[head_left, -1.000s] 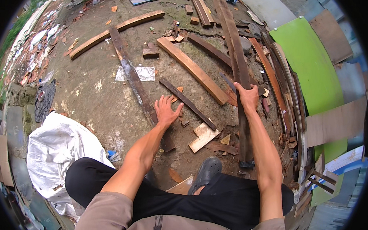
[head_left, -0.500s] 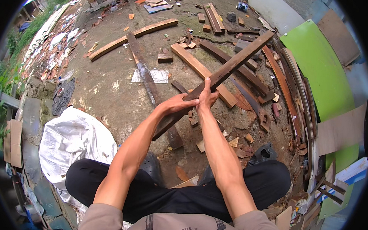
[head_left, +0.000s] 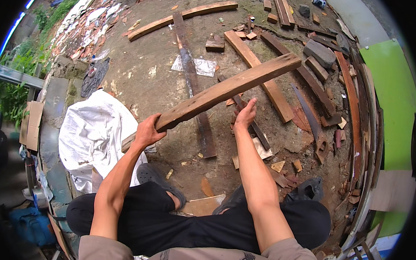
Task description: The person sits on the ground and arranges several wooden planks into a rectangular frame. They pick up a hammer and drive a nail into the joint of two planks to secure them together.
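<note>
A long brown wooden beam point(head_left: 228, 90) slants up to the right across the middle, raised off the ground. My left hand point(head_left: 150, 131) is closed round it near its lower left end. My right hand point(head_left: 245, 115) is apart from the beam, just below its right half, with fingers stretched and nothing visible in them. Beneath the beam lies a dark plank point(head_left: 188, 66), partly hidden by it. A thin dark wood strip point(head_left: 259, 132) lies beside my right hand. Farther right, a handsaw point(head_left: 317, 132) rests on the ground.
A white sack point(head_left: 98, 134) lies at the left. More beams point(head_left: 259, 69) and a long timber piece point(head_left: 185, 18) lie on the dirt ahead. Wood offcuts are scattered around. Boards and a green panel point(head_left: 395, 101) line the right side. A grey block point(head_left: 319, 53) sits far right.
The beam has swung to a flatter slant, its lower end moving left with my left hand. My right hand has let go of it and opened. The view has shifted.
</note>
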A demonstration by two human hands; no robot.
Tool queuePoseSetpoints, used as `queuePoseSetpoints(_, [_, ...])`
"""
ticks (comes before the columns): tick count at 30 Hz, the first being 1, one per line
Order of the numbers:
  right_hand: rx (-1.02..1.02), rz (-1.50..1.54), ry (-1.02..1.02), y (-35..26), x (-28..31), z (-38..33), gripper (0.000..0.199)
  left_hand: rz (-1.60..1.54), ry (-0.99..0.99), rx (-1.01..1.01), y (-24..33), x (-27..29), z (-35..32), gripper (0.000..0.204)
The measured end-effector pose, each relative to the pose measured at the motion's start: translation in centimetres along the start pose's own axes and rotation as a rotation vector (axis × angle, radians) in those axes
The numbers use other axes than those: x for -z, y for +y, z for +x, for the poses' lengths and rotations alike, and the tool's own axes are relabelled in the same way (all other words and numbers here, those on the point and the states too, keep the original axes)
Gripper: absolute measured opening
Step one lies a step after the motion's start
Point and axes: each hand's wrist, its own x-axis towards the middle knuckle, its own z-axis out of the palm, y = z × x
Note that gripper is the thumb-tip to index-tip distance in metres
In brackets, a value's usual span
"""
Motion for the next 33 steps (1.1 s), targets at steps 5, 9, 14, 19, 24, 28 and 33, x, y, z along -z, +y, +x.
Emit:
queuePoseSetpoints(5, [0.095, -0.89, -0.43, 3.8, 2.3, -2.7, 0.059, 0.169, 0.08, -0.075, -4.9, 1.2, -2.3, 0.064])
queuePoseSetpoints(9, [0.095, -1.52, -0.82, 2.0, 1.7, -11.6, 0.102, 0.198, 0.064, -0.037, -6.2, 1.3, -2.7, 0.062])
queuePoseSetpoints(14, [0.138, -1.396, -0.661, 4.8, 2.7, -11.9, 0.102, 0.207, 0.089, -0.105, -7.2, 3.0, 0.8, 0.06])
queuePoseSetpoints(19, [0.222, -1.258, -0.572, 2.9, 4.6, -9.8, 0.094, 0.304, 0.065, -0.206, -8.5, 7.4, 2.8, 0.062])
queuePoseSetpoints(24, [0.355, -1.132, -0.649, 0.9, 8.2, -3.1, 0.105, 0.328, 0.025, -0.252, -12.5, 12.2, -0.4, 0.066])
queuePoseSetpoints(28, [0.003, -0.812, -0.73, -1.6, 8.9, 0.0, 0.087, 0.371, -0.011, -0.233, -15.7, 16.7, -5.5, 0.072])
queuePoseSetpoints(33, [-0.245, -0.689, -0.6, -2.4, 10.0, 2.7, 0.074, 0.39, -0.021, -0.174, -17.6, 20.0, -11.7, 0.073])
